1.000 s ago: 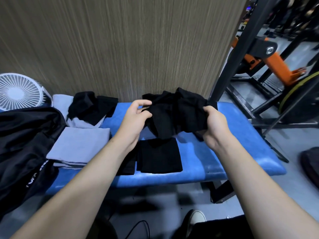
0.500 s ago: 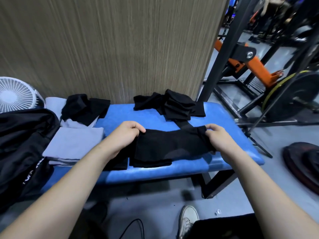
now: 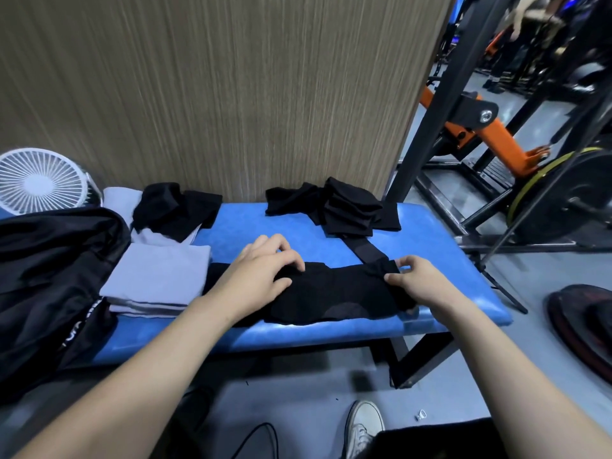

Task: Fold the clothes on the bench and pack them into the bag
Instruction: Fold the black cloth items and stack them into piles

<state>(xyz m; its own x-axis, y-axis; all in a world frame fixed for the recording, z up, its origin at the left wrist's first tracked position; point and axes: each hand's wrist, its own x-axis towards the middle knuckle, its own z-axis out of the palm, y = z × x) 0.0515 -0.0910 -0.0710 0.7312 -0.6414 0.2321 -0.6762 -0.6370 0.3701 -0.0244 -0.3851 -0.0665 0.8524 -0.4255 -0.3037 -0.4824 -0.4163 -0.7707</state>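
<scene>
The blue bench [image 3: 430,233] runs left to right across the view and carries everything in play. At its left end the black bag [image 3: 49,260] slumps open, large and floppy, so it will likely need a hand to keep its mouth apart when packing comes. Next in size, a folded grey stack [image 3: 159,279] lies just right of the bag, squared and flat; it looks soft but settled enough to lift from underneath with both palms. At the far edge, against the wall, sits a loose black heap [image 3: 334,207], not yet folded, and another crumpled black piece [image 3: 175,207] lies on a pale garment to the far left. Near the front edge, the black garment [image 3: 331,293] in hand lies spread flat, thin, limp and light, with a strap [image 3: 364,250] trailing away toward the heap. Cloth like this has no stiffness: it sags wherever it is unsupported and slides easily on the vinyl, so the sound places to take it are the ends or corners, kept taut between two hands. The left hand [image 3: 261,279] rests on the garment's left end with fingers curled down, pressing and apparently gripping the cloth. The right hand [image 3: 417,283] pinches the right end where the strap meets it, thumb and fingertips closed narrowly on the fabric.
</scene>
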